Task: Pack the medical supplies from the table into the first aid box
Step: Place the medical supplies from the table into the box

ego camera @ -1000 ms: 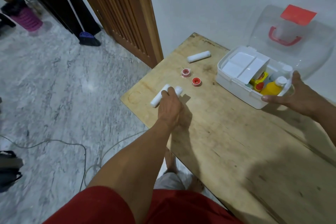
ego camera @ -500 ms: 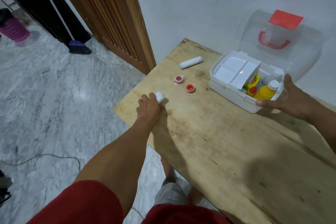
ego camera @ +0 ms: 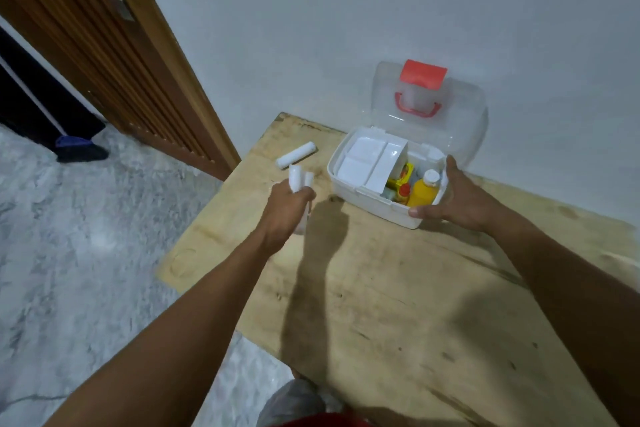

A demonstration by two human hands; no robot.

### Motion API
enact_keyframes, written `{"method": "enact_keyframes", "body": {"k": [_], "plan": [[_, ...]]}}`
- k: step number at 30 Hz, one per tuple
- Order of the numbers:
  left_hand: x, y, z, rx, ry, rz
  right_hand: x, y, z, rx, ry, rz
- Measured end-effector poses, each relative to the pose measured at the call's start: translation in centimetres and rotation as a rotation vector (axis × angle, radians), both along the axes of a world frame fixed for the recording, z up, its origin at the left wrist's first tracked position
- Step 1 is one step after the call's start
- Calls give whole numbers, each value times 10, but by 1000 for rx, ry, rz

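My left hand [ego camera: 287,208] is raised above the table, closed around two white bandage rolls [ego camera: 299,178] whose ends stick up out of the fist. A third white bandage roll [ego camera: 296,155] lies on the wooden table [ego camera: 398,305] just beyond that hand. The white first aid box [ego camera: 360,199] stands open at the back by the wall, its clear lid [ego camera: 464,128] with red handle tilted back. Inside are a white tray, a yellow bottle [ego camera: 424,191] and small yellow and red items. My right hand [ego camera: 457,198] grips the box's near right corner. The two small red tape rolls are hidden behind my left hand.
A wooden slatted door [ego camera: 114,73] stands to the left of the table, with marble floor [ego camera: 86,236] below. The table's left edge runs diagonally close to my left forearm. A white wall rises right behind the box.
My left hand gathered the bandage rolls from the table's left edge and lifted them up toward the box. My right hand stayed on the box.
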State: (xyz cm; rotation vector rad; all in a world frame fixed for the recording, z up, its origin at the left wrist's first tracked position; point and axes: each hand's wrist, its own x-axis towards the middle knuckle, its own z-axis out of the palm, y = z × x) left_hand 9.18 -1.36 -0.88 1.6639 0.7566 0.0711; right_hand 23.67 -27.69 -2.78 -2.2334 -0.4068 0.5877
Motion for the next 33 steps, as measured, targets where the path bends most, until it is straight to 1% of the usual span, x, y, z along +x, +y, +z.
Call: {"method": "enact_keyframes", "body": {"k": [2, 4, 6, 9, 12, 15, 19, 24, 27, 31, 33], "plan": [[19, -13, 15, -119, -46, -72, -1, -1, 1, 25, 1, -5], [36, -25, 28, -140, -58, -185, 0, -2, -3, 43, 20, -17], [51, -36, 39, -76, -51, -290, 0, -1, -3, 59, 26, -20], [69, -42, 45, 19, -124, -441, 1, 0, -2, 75, 17, 13], [81, -46, 46, 109, -149, -579, 2, -1, -3, 76, -5, 30], [91, -52, 43, 111, -170, -652, 1, 0, -1, 72, -28, 32], [104, -55, 29, 139, -175, -792, 3, 0, -4, -10, -14, 20], [118, -58, 10, 302, -144, -863, 9, 3, -12, -88, 46, -31], [124, -61, 7, 383, -91, -947, 11, 2, -18, -118, 47, -45], [126, -63, 7, 526, -62, -957, 14, 2, -24, -117, 19, -41], [125, -65, 6, 522, -44, -975, 15, 1, -27, -116, 18, -42]]}}
